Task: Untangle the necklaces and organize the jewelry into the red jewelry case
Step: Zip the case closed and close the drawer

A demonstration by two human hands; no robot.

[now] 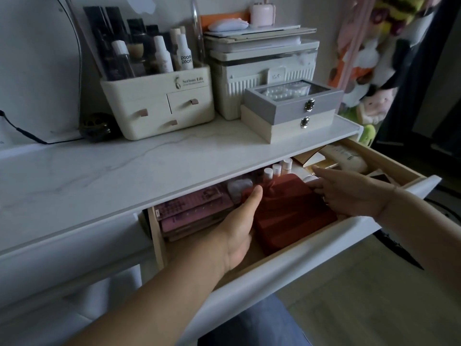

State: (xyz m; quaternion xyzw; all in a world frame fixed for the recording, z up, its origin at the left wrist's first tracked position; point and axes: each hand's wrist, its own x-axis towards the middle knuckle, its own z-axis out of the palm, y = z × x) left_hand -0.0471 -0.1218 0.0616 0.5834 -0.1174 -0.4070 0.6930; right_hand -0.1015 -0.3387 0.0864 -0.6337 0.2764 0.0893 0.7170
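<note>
Left hand (pixel 239 222) flat, thumb straight, against red jewelry case (pixel 293 213) left side, inside open drawer (pixel 311 252) | right hand (pixel 351 193) index straight, other fingers bent at case's far corner; I cannot confirm grip | left fingers hidden.

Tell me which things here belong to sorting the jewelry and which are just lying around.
For the job: red case, open drawer holding it, left hand and right hand at its sides.
Lying around: makeup organizer, grey box, beige box under it, pink palettes, small bottles.
</note>
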